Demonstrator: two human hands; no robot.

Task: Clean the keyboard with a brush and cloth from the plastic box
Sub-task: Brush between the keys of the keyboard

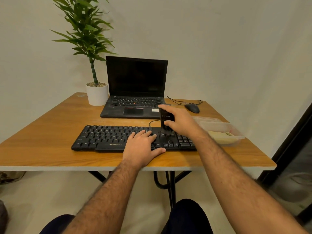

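With the right hand (180, 121) gripping the brush (166, 121) upright and the left hand (143, 146) flat on the keyboard (101, 137), hard strokes could flick dust onto the left fingers (143, 132) beside the bristles.

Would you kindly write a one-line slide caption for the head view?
Right hand brushes the keyboard with a black brush while the left hand steadies it.

"ZEBRONICS" is printed on the front edge of the keyboard (108, 138); white lettering on the gripped brush (166, 121) is too blurred to be read.
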